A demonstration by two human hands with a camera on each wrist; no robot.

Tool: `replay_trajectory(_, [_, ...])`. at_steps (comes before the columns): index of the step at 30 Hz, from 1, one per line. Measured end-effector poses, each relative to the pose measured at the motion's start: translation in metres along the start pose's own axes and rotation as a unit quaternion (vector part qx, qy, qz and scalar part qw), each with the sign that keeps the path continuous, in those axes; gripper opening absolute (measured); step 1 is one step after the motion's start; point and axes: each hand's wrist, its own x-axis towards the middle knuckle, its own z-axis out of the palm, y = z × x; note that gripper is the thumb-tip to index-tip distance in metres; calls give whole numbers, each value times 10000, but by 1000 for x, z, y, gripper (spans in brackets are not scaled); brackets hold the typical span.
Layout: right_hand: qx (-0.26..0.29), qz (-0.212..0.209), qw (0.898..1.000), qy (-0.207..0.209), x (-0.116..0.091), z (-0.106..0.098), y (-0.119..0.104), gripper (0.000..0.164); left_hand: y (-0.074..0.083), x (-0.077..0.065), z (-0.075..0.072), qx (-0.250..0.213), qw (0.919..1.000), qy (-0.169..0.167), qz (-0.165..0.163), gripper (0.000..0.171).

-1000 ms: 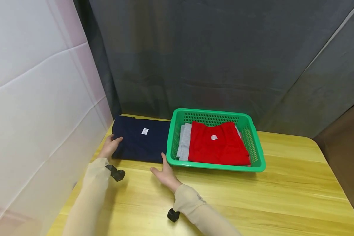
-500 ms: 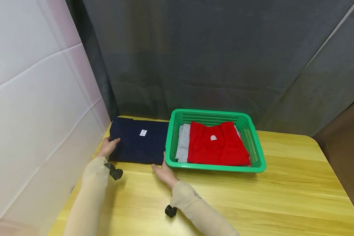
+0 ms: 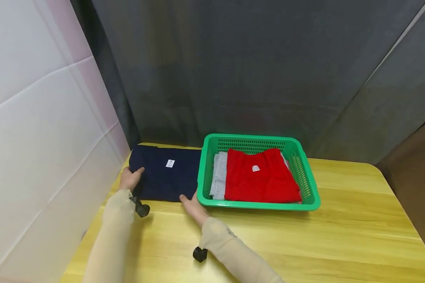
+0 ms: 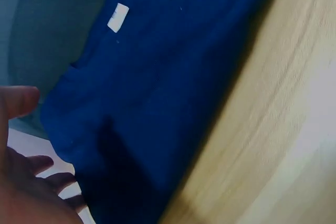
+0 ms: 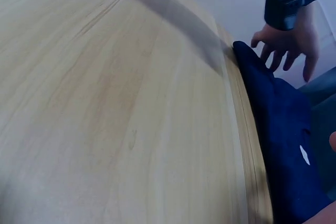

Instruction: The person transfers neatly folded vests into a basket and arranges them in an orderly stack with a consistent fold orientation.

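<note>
A folded navy shirt point(image 3: 164, 175) with a white label lies on the table, left of the green basket point(image 3: 258, 205). My left hand point(image 3: 130, 179) is at the shirt's left edge. In the left wrist view its thumb is spread apart from the fingers point(image 4: 60, 181), which reach along that edge. At the shirt's front right corner is my right hand point(image 3: 195, 208), its thumb near the front edge and its fingertips hidden by the basket's rim. Only a little of the right hand shows in the right wrist view.
Inside the basket a folded red shirt point(image 3: 262, 181) lies over a light grey garment point(image 3: 219, 177). The wooden table point(image 3: 350, 232) extends right and toward me. A white wall panel point(image 3: 56, 149) borders the left, a dark grey curtain point(image 3: 233, 70) the back.
The right hand's fingers have slipped in between the shirt and the basket, behind the rim. The left hand stays at the shirt's left edge. The head view has shifted slightly.
</note>
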Motion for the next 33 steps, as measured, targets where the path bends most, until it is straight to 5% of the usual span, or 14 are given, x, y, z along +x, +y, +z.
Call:
replay_trajectory(5, [134, 120, 9998, 81, 0, -2, -2, 77, -3, 2, 4, 1189, 9927, -195, -2, 85])
replay_trajectory(9, [71, 206, 9994, 258, 1, -1, -3, 74, -3, 1, 3, 1558, 9869, -415, -29, 92])
replay_trajectory(22, [72, 221, 9975, 673, 3, -1, -10, 74, -7, 5, -6, 2031, 9770, -655, 37, 93])
replay_trajectory(29, [417, 190, 9981, 407, 22, 8, 20, 82, -49, 49, -10, 1793, 9827, -368, 285, 111])
replay_trajectory(33, [619, 64, 9974, 357, 28, 12, 32, 86, -56, 49, -14, 1711, 9844, -256, 310, 106])
